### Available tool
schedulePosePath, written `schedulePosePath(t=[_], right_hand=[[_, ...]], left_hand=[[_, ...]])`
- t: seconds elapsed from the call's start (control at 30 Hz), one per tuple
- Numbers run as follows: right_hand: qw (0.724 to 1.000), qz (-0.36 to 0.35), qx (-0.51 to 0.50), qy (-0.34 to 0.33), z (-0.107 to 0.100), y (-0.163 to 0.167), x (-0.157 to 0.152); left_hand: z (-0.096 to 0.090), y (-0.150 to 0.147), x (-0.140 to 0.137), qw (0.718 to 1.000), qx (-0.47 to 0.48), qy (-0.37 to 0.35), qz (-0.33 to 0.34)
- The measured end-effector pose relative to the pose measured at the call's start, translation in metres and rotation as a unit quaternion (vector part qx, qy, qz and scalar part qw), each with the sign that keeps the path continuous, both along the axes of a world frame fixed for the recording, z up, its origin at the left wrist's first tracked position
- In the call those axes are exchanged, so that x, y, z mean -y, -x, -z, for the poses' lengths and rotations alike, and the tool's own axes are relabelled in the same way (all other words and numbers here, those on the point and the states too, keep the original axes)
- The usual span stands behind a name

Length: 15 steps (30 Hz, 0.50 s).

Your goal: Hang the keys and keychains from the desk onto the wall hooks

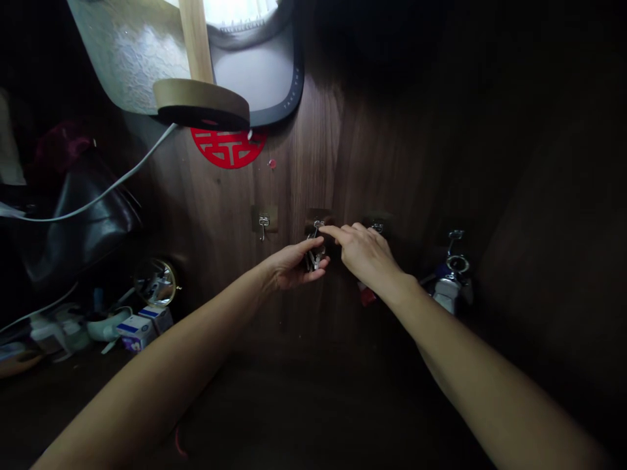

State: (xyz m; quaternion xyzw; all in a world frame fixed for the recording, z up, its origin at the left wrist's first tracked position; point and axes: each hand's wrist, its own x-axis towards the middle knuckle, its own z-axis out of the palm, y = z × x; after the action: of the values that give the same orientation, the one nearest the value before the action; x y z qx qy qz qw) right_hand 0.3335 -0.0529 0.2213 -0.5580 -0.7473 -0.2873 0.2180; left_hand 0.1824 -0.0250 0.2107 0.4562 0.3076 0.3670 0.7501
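My left hand (300, 263) is closed around a small bunch of shiny metal pieces that look like keys (313, 258), just below a metal wall hook (318, 224). The bunch hangs at that hook; whether its ring is on the hook cannot be made out. My right hand (363, 251) has its index finger stretched out to the lower part of the same hook, with the other fingers bent and the thumb hidden. Behind the right hand, another hook (377, 226) shows in part, and a red item (367, 295) hangs below it.
Another hook (263, 222) is on the wooden panel (294, 313) to the left. Shiny items (448, 287) hang from the far right hook (455, 235). A lamp (200, 101) and caps hang above. A black bag (83, 209), round mirror (155, 282), boxes (140, 331) and bottles (49, 334) are left.
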Motion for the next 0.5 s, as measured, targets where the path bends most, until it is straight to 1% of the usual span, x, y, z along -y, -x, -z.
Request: schedulePosePath(t=[0.07, 0.13, 0.27, 0.33, 0.37, 0.4, 0.43, 0.5], right_hand=[[1.000, 0.004, -0.002, 0.003, 0.000, 0.000, 0.000], [1.000, 0.008, 0.001, 0.010, 0.000, 0.000, 0.001], [1.000, 0.011, 0.004, 0.024, -0.002, 0.001, 0.001], [1.000, 0.012, -0.002, 0.026, -0.002, 0.001, 0.001], [1.000, 0.009, -0.007, 0.027, -0.001, 0.001, 0.001], [1.000, 0.001, -0.015, 0.027, -0.001, 0.000, 0.003], [0.999, -0.013, -0.025, 0.026, 0.000, -0.003, 0.005], [0.996, -0.053, -0.065, 0.005, 0.005, -0.011, 0.012]], left_hand=[[-0.001, 0.003, 0.000, 0.999, -0.035, -0.012, -0.008], [-0.006, 0.004, 0.004, 0.998, -0.058, -0.023, -0.004], [-0.024, 0.003, 0.015, 0.997, -0.055, -0.046, 0.043], [-0.026, 0.004, 0.016, 0.994, -0.053, -0.084, 0.038], [-0.021, 0.006, 0.015, 0.991, -0.065, -0.111, 0.024], [-0.011, 0.009, 0.014, 0.986, -0.088, -0.140, 0.004], [0.003, 0.014, 0.014, 0.977, -0.127, -0.169, -0.010], [0.042, 0.027, 0.016, 0.954, -0.239, -0.183, -0.009]])
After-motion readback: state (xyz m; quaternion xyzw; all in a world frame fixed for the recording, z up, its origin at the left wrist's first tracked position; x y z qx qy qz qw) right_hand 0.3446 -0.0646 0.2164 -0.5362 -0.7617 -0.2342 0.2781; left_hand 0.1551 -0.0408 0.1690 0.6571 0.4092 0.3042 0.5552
